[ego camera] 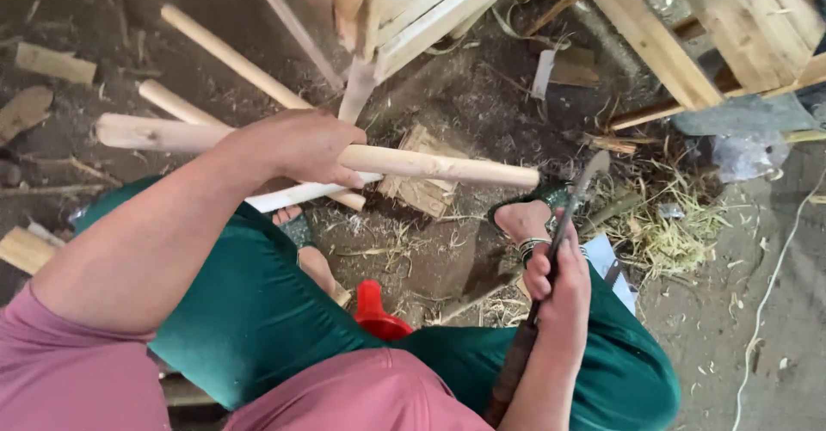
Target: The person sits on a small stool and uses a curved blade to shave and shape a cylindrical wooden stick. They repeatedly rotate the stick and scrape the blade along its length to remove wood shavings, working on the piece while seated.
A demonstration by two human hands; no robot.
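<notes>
Left hand is clenching around a pale wooden stick, gripping it near the middle so the stick is running level across the view, one end poking out past the forearm on the left, the other reaching right toward the blade. Right hand is wrapping tight around the dark handle of a long knife, fingers curled closed, the blade slanting up and away with its grey tip sitting just beside the stick's right end; whether metal is touching wood is too close to call. The stick is looking smooth, round and freshly peeled, cream-coloured with a faint grain. More peeled sticks are lying on the dark dirt floor beyond, scattered with shavings and straw. A rough wood block is sitting below the stick, and a red plastic object is peeking out between the green-clad knees.
</notes>
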